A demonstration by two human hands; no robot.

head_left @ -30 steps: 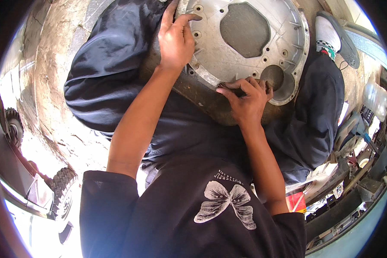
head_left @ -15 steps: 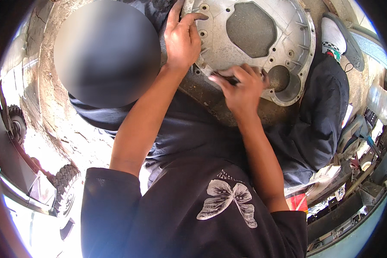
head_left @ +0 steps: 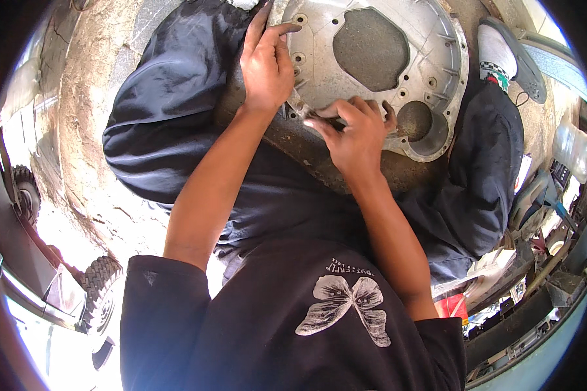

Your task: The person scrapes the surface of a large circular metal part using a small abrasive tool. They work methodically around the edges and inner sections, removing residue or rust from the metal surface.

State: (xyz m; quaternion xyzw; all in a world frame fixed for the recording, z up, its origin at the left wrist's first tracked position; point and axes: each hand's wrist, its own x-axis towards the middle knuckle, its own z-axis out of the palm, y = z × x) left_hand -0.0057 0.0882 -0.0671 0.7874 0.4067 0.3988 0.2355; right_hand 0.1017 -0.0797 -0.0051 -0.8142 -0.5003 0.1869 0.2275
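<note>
A round grey cast-metal housing [head_left: 437, 58] with bolt holes and a big central opening leans between my knees, which are in dark trousers. My left hand [head_left: 267, 62] lies spread over the housing's upper left rim, thumb up along the edge, holding it steady. My right hand [head_left: 357, 133] sits on the lower rim beside a smaller round hole. Its fingers are bunched and pinched on a small thin grey tool [head_left: 301, 105] that touches the rim. The palm hides most of that tool.
My foot in a grey shoe [head_left: 505, 45] is at the top right. Dusty ground [head_left: 85, 104] lies to the left, with knobby tyres [head_left: 101, 287] at the lower left. A plastic bottle [head_left: 571, 146] and workshop clutter line the right edge.
My right hand has slid a little left along the lower rim. The left hand stays on the upper rim. A blurred round shape at the upper left half a second ago is gone.
</note>
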